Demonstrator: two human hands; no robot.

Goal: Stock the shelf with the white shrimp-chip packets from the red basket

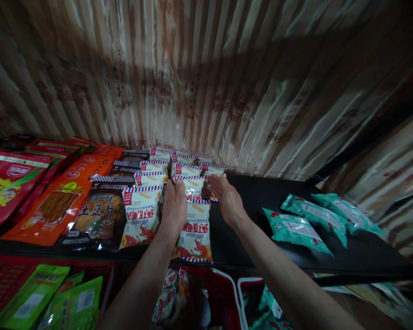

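White snack bags (141, 215) with red and blue striped edges stand in rows on the black shelf. My left hand (175, 206) reaches in between two of these rows, fingers stretched forward, against the left side of the front right snack bag (193, 231). On the other side of that row, my right hand (227, 196) is open, its straight fingers at the right edge of a white bag (213, 171) farther back. Neither hand grips a bag; part of the left fingers is hidden.
Dark potato-snack bags (98, 208), orange packets (64, 192) and red packets (15, 183) lie to the left. Teal bags (299, 229) lie on the shelf (239, 247) at right. Below are red baskets (223, 293) with bags and green packets (77, 302). A striped curtain-like sheet (192, 78) hangs behind.
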